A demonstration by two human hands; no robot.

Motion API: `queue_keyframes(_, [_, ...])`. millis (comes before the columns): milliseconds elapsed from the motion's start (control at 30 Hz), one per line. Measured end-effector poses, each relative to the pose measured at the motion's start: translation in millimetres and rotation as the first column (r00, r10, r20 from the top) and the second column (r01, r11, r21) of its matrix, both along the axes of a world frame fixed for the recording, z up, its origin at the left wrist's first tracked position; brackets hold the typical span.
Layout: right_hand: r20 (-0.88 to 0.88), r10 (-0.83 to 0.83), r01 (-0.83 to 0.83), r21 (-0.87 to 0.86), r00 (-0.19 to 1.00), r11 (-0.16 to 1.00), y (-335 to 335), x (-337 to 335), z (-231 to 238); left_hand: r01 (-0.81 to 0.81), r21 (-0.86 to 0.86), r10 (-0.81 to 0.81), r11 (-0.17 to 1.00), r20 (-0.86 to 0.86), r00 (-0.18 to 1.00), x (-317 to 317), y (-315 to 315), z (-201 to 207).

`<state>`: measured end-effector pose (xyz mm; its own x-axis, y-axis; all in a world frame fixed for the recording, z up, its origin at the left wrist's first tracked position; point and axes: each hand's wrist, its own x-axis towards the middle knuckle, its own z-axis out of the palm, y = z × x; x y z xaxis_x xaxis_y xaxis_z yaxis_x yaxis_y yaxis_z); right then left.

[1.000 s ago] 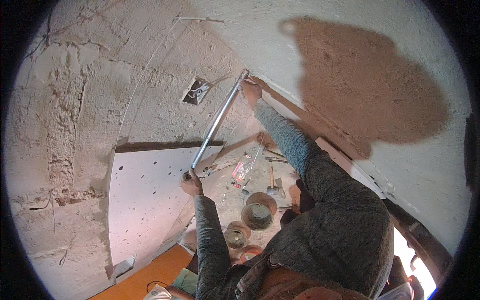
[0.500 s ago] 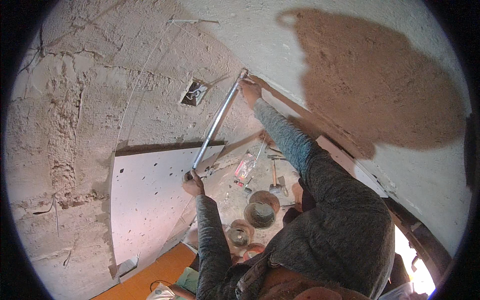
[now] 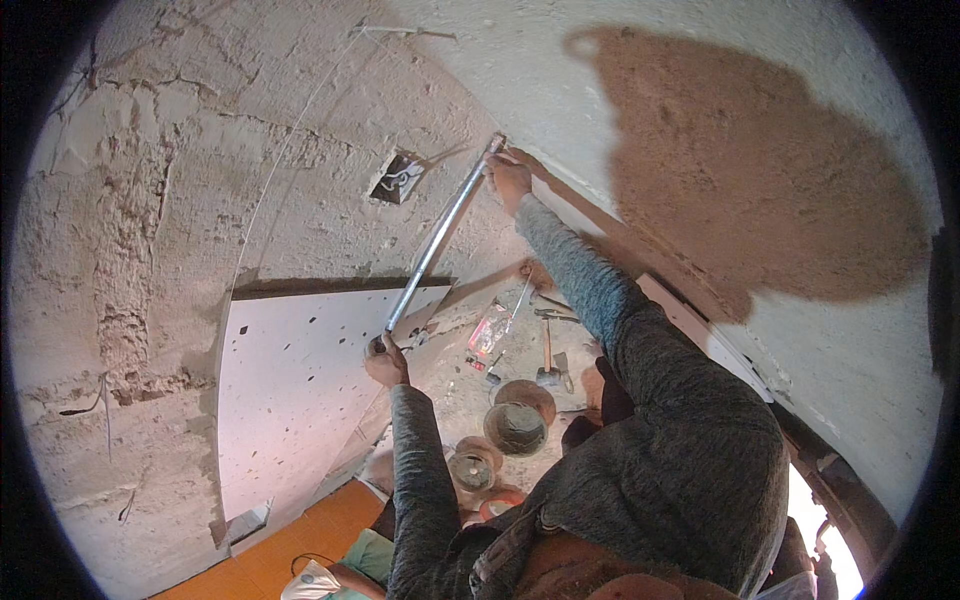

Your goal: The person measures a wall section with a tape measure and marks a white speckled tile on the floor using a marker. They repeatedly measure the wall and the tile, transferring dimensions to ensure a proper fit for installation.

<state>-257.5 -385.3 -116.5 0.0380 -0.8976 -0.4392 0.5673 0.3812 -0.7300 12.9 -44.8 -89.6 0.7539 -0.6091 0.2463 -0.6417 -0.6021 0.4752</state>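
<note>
- two hands on one tool: your left hand [image 3: 385,362] is wrapped shut around the lower end of the long metal straightedge [image 3: 440,238], and your right hand [image 3: 510,180] is closed on its top end, high on the wall.
- you've got the straightedge running diagonally, low-left to high-right, and it looks pressed flat against the rough grey plaster wall [image 3: 300,180]. holding both ends is probably what keeps it flush and stops it pivoting.
- its upper end sits right at the corner where that wall meets the smoother side wall [image 3: 700,90], just beside the small wall box cutout [image 3: 398,178] with a bit of wire in it.
- its lower end reaches the top edge of the white board [image 3: 300,390] leaning against the wall, so your left hand is just off that edge.
- down on the floor below your arms: a hammer [image 3: 548,362], a couple of round buckets [image 3: 515,428] with dried mix inside, and a flat red and white packet [image 3: 490,328]. all well apart from your hands, likely parked there to stay within reach.
- a big brownish patch [image 3: 760,170] covers the side wall to your right.
</note>
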Motion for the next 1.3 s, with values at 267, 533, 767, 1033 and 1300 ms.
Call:
queue_keyframes(267, [-0.053, 0.013, -0.01, 0.057, 0.999, 0.998, 3, -2, 13, -0.006, -0.039, 0.007, 0.999, 0.019, 1.0, 6, 4, -4])
queue_keyframes(533, [-0.089, -0.079, 0.078, -0.02, 0.993, 0.997, -10, -7, -12, 0.029, -0.046, -0.028, 0.999, 0.011, 1.0, -3, -6, 2])
queue_keyframes(767, [-0.01, -0.066, 0.066, 0.002, 0.998, 0.998, -12, -11, -17, 0.015, -0.041, -0.012, 0.999, 0.068, 0.998, 2, 0, -6])
queue_keyframes(1033, [0.25, -0.163, 0.133, 0.136, 0.954, 0.982, -18, -13, -12, 0.016, -0.008, -0.014, 1.0, 0.144, 0.989, 7, 1, -10])
queue_keyframes(1300, [0.252, -0.186, 0.151, 0.152, 0.95, 0.977, -25, -17, -19, -0.002, 0.0, 0.002, 1.0, 0.064, 0.998, 2, -6, -1])
